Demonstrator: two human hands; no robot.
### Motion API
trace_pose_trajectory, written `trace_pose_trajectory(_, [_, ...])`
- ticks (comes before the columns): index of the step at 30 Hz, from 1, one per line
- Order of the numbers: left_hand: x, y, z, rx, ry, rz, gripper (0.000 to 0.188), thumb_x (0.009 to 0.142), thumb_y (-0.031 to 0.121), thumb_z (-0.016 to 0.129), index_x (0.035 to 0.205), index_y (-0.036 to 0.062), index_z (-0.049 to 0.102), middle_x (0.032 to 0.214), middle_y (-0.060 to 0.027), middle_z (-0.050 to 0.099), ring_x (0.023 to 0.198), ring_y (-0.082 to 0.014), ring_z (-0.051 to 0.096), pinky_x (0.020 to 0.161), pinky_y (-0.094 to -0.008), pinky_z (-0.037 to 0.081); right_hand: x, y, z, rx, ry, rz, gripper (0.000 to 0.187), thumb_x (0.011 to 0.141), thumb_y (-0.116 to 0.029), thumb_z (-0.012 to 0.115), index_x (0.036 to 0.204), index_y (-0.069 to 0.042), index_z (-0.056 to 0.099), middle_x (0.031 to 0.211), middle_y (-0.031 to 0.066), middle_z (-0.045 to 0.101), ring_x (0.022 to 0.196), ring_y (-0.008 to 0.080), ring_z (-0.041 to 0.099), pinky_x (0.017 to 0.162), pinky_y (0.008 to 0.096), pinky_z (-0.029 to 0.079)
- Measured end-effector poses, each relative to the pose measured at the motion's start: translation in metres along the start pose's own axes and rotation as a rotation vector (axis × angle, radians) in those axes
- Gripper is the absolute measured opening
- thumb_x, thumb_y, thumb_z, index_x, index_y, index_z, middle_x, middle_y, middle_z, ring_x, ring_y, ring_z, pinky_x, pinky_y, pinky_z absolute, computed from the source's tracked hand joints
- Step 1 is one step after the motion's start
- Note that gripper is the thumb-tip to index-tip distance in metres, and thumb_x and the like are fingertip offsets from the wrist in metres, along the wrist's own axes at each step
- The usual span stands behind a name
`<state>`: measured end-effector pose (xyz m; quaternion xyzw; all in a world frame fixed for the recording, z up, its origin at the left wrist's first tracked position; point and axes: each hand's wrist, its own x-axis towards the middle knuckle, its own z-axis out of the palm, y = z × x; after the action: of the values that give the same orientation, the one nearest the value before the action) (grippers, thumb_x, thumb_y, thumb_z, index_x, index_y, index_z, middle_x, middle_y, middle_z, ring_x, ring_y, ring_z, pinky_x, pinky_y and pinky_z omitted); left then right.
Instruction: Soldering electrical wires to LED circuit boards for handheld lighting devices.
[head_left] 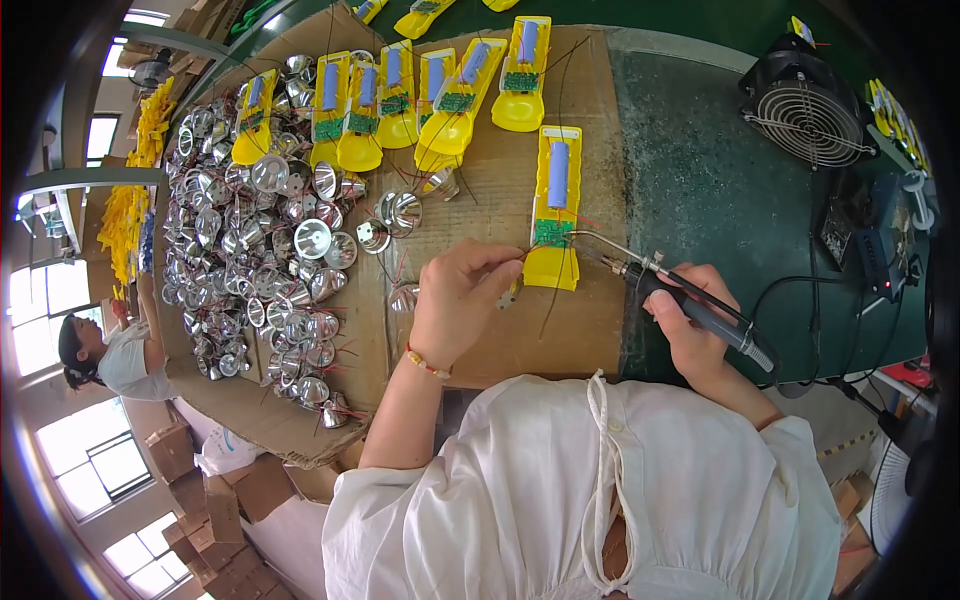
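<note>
Right hand [695, 320]: fingers wrapped round black-handled soldering iron [715, 325], slanting up-left toward green circuit board [553, 233]
Left hand [465, 290]: fingers narrow, pinching thin dark wire [530, 252], just beside board's left edge, nearer than right
Yellow oblong plastic housing [551, 272]: ahead, between both hands, long axis running away from body
Brown cardboard tray [250, 402]: at left, heaped with shiny silver reflector cups [313, 238]
Farther: similar yellow housings [443, 133] in a row

At twelve o'clock, yellow casings [424, 20] are cut off by the upper edge; at four o'clock, the dark rim truncates a white fan [889, 500]. Near centre, the left hand [462, 290] partly hides a silvery part [511, 296]; contact between the soldering iron [690, 303] tip and the green circuit board [551, 231] is too small to tell.
</note>
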<state>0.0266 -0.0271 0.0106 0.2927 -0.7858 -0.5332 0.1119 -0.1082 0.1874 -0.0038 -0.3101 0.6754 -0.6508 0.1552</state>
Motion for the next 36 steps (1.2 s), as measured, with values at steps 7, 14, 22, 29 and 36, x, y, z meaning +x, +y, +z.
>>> trace_pose_trajectory(7, [0.002, 0.013, 0.011, -0.136, 0.111, -0.110, 0.010, 0.078, 0.008, 0.067, 0.079, -0.0008, 0.063, 0.075, -0.0066, 0.061, 0.064, -0.0105, 0.056, 0.057, -0.0230, 0.045, 0.000, -0.004, 0.002, -0.001, -0.018, -0.004, 0.019, 0.079, -0.010, 0.067, 0.088, 0.001, 0.056, 0.071, 0.0060, 0.059, 0.059, 0.0080, 0.052, 0.053, 0.0223, 0.042])
trace_pose_trajectory(14, [0.011, 0.008, 0.014, 0.110, -0.030, 0.010, 0.012, 0.073, 0.013, 0.069, 0.074, 0.0014, 0.064, 0.084, -0.0071, 0.055, 0.079, -0.0181, 0.053, 0.071, -0.0284, 0.043, 0.004, -0.002, 0.006, -0.007, -0.009, 0.116, 0.016, 0.080, -0.007, 0.063, 0.089, 0.003, 0.054, 0.072, 0.0095, 0.060, 0.062, 0.0118, 0.058, 0.057, 0.0238, 0.047])
trace_pose_trajectory(22, [0.015, 0.007, 0.013, 0.109, -0.076, -0.015, 0.012, 0.071, 0.014, 0.069, 0.070, 0.0026, 0.065, 0.080, -0.0069, 0.057, 0.085, -0.0222, 0.051, 0.077, -0.0322, 0.042, 0.005, -0.001, 0.013, 0.111, 0.028, 0.191, 0.016, 0.081, -0.008, 0.062, 0.090, 0.002, 0.053, 0.073, 0.0094, 0.060, 0.062, 0.0118, 0.058, 0.056, 0.0229, 0.048])
trace_pose_trajectory(29, [0.019, 0.009, 0.010, 0.046, -0.160, -0.096, 0.016, 0.074, 0.015, 0.068, 0.069, 0.0002, 0.063, 0.077, -0.0074, 0.056, 0.072, -0.0177, 0.053, 0.065, -0.0291, 0.043, 0.004, 0.003, 0.016, 0.167, 0.065, 0.259, 0.015, 0.080, -0.008, 0.065, 0.086, 0.000, 0.054, 0.069, 0.0059, 0.062, 0.061, 0.0068, 0.055, 0.055, 0.0210, 0.045])
trace_pose_trajectory(36, [0.020, 0.007, 0.008, 0.025, -0.169, -0.061, 0.018, 0.076, 0.015, 0.067, 0.070, -0.0013, 0.063, 0.075, -0.0066, 0.054, 0.067, -0.0152, 0.053, 0.060, -0.0281, 0.042, 0.002, 0.000, 0.016, 0.206, 0.086, 0.288, 0.015, 0.080, -0.007, 0.064, 0.088, 0.001, 0.054, 0.071, 0.0077, 0.062, 0.063, 0.0085, 0.057, 0.057, 0.0217, 0.046])
